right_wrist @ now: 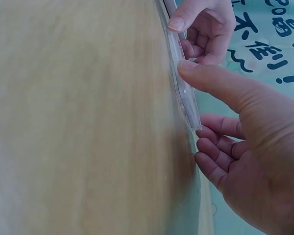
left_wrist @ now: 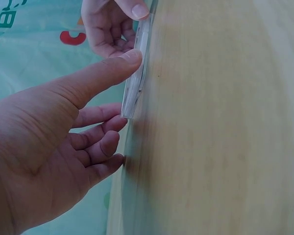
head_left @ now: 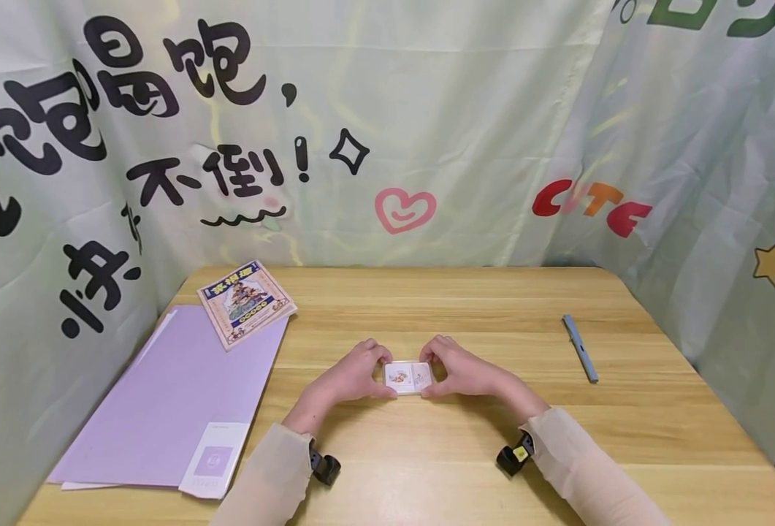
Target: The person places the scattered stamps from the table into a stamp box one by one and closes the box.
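A small flat clear plastic case (head_left: 399, 378) with little printed pictures under its lid lies at the middle of the table. My left hand (head_left: 356, 372) pinches its left end, thumb on the near edge and fingers at the far side. At the opposite end my right hand (head_left: 464, 370) holds it the same way. Seen edge-on in the left wrist view, the case (left_wrist: 133, 90) sits low against the wooden surface. In the right wrist view the thumb presses along the edge of the case (right_wrist: 187, 100), with the other fingers curled behind it.
On the left lies a large purple folder (head_left: 183, 394), with an illustrated booklet (head_left: 247, 303) across its top corner and a white card with a purple square (head_left: 214, 460) at its lower corner. A blue pen (head_left: 581, 349) lies at the right. A printed curtain (head_left: 466, 131) hangs behind the table.
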Motion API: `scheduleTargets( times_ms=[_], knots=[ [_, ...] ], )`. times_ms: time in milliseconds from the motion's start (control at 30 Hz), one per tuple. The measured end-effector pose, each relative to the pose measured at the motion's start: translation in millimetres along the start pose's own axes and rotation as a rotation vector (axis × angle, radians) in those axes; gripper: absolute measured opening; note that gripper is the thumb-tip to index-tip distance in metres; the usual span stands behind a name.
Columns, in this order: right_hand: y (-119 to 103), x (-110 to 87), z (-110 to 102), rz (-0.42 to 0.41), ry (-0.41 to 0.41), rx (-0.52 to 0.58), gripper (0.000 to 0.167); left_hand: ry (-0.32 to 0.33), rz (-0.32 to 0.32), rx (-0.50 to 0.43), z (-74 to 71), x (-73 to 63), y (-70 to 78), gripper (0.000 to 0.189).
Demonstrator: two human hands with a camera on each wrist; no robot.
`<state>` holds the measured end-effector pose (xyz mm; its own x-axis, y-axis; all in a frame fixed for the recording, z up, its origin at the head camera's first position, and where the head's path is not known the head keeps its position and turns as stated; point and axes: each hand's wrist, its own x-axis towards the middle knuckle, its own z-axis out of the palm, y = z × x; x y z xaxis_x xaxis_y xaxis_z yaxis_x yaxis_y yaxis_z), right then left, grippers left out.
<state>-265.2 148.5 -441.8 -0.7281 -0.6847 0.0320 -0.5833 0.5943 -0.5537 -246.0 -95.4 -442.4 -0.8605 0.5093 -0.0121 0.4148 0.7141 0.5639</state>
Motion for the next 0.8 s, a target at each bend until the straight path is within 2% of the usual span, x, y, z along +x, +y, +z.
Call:
scheduleTargets(
  times_ms=[533, 800],
  knots=[
    [0.6, -0.4, -0.1, -0.001, -0.001, 0.011, 0.054, -0.004, -0.001, 0.01, -0.4, 0.2, -0.2, 0.058],
    [-1.3, -1.4, -1.3, 0.0, -0.004, 0.015, 0.055, -0.007, -0.005, -0.016, 0.6, 1.1, -0.9, 0.058]
  ],
)
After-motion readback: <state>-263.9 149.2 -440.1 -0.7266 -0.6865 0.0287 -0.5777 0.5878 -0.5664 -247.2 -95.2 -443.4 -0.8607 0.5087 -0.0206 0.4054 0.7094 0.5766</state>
